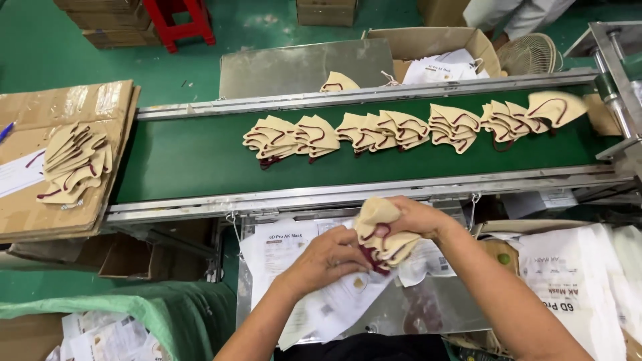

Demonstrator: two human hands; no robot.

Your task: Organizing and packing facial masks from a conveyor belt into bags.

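**Beige masks and white pouches at a green conveyor**

Item in hand: a small stack of folded beige fabric masks with dark red ear loops, held just above the near worktop, in front of the belt's near rail. The right hand is closed over the top of the stack; the left hand grips a flat white printed paper pouch beneath it, fingers pinching the pouch's upper edge, close against the loops.

Under the hands: more flat white printed pouches lie spread on a grey metal worktop. To the right, a heap of larger white plastic bags with dark lettering.

Beyond: a green conveyor belt with grey metal side rails carries a row of overlapping bundles of the same beige masks, running from centre to right. One single mask sits on the far rail.

Left: flattened brown cardboard sheets bearing another loose pile of beige masks.

Far side: an open brown cardboard box holding white printed pouches, beside a grey metal plate. A small fan with a white grille stands right of the box. A red plastic stool stands on the green floor, upper left.
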